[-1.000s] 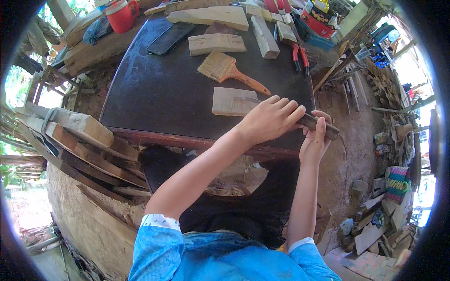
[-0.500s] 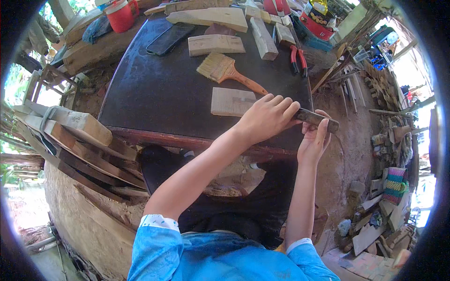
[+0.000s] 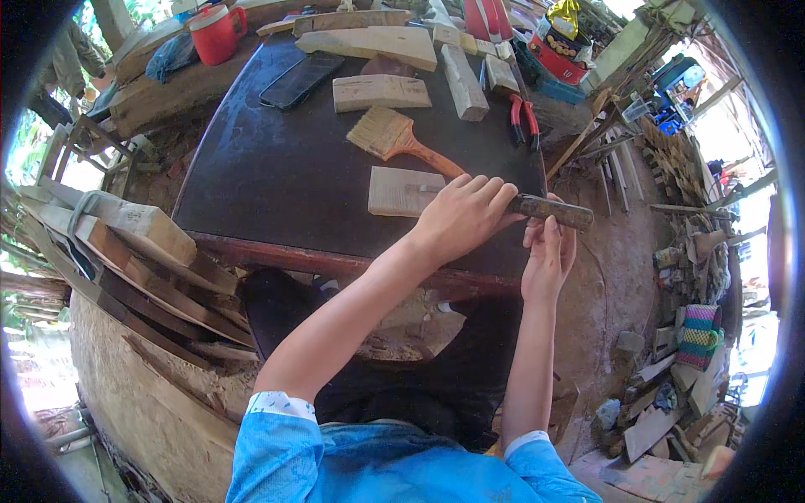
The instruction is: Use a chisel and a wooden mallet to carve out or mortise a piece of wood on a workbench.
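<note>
My left hand [image 3: 461, 214] is wrapped over a chisel with a dark handle [image 3: 566, 211], its flat blade [image 3: 421, 189] resting on a pale wood block [image 3: 390, 193] on the dark table. My right hand [image 3: 545, 256] holds the rear of the handle from below, fingers curled and thumb raised. Just beyond lies a wide paintbrush [image 3: 379, 132] with a wooden handle. Red-handled pliers [image 3: 524, 121] lie at the table's right edge.
The dark table [image 3: 235, 168] holds a phone [image 3: 298, 81] and several wood offcuts [image 3: 381, 92]. A red mug [image 3: 214, 38] stands at the back left. Stacked timber [image 3: 134, 235] flanks me on the left; scrap wood [image 3: 650, 427] lies at lower right.
Both hands and the chisel have shifted slightly left in the view, as has the table, whose far items also appear a little lower. Both hands still hold the chisel.
</note>
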A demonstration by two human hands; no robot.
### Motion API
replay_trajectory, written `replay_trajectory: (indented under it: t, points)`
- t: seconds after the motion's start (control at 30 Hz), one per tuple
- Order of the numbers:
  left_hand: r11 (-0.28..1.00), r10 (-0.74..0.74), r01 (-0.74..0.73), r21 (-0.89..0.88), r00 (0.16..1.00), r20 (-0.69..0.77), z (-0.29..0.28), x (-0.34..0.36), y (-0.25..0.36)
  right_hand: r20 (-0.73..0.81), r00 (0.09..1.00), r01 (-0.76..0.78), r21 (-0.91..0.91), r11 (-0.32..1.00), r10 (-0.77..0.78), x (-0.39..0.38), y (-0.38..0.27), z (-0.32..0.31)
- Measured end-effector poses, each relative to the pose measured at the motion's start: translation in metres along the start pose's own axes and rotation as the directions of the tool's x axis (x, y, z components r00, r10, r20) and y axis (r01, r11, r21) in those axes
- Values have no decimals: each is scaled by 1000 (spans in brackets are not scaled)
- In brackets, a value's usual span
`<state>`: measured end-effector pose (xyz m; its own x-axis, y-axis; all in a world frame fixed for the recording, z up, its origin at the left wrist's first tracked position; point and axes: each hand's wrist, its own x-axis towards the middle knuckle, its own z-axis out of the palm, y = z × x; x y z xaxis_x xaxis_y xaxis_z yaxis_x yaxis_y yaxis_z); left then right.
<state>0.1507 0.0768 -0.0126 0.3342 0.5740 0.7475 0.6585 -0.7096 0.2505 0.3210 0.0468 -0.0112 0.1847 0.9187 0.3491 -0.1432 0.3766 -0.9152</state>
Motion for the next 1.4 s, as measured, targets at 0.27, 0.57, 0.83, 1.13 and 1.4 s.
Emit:
replay_trajectory:
  t: [0.27, 0.57, 0.83, 1.13, 1.4]
  points:
    - [990, -89, 77, -120, 991, -98, -9, 3, -3, -75, 997, -9, 13, 1000, 10, 31, 1, 3]
    - [979, -119, 90, -185, 981, -153, -15, 0, -4, 279, 944, 322, -892, 317, -174, 172, 52, 99]
    - [981, -117, 91, -169, 981, -153, -13, 0, -4, 357, 934, 357, -933, -54, 6, 199, 79, 108]
    - [977, -134, 105, -185, 979, -155, -11, 3, -2, 179, 920, -279, -326, 903, 349, 84, -14, -7]
    - [995, -1, -22, -102, 977, -214, -8, -3, -5, 357, 894, 120, -774, 622, 271, 21, -52, -38]
